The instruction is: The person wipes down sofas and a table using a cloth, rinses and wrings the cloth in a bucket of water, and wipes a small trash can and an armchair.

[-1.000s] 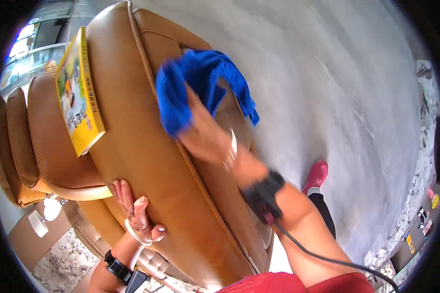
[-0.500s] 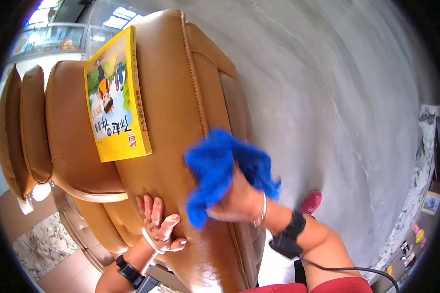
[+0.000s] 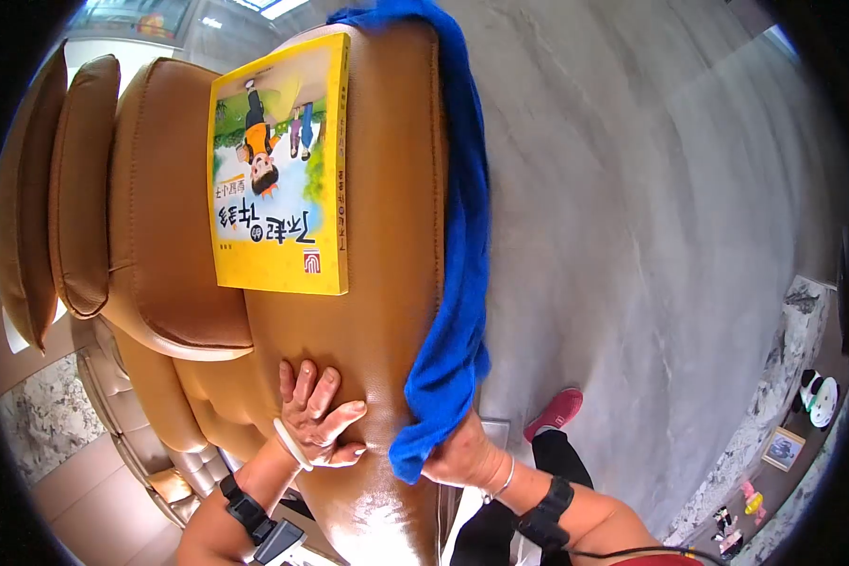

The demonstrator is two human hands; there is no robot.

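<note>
My left hand (image 3: pixel 319 415) rests on the brown leather armrest (image 3: pixel 387 217) of a sofa, palm down with the fingers apart. My right hand (image 3: pixel 462 455) grips one end of a blue cloth (image 3: pixel 462 245) at the armrest's outer edge. From there the cloth stretches in a long strip along that edge, up to the far end of the armrest. A yellow picture-covered book (image 3: pixel 278 170) lies beyond my left hand, upside down to me, partly on the armrest.
Brown cushions (image 3: pixel 85 189) stand to the left of the sofa seat. Grey marbled floor (image 3: pixel 632 236) spreads on the right. A pink shoe (image 3: pixel 557 410) shows near my right arm. A framed picture (image 3: pixel 783 448) and small toys are at the right edge.
The bunched, blurred cloth is now stretched out along the armrest's outer edge. My right hand has moved down toward me, still gripping it. My left hand stays on the leather.
</note>
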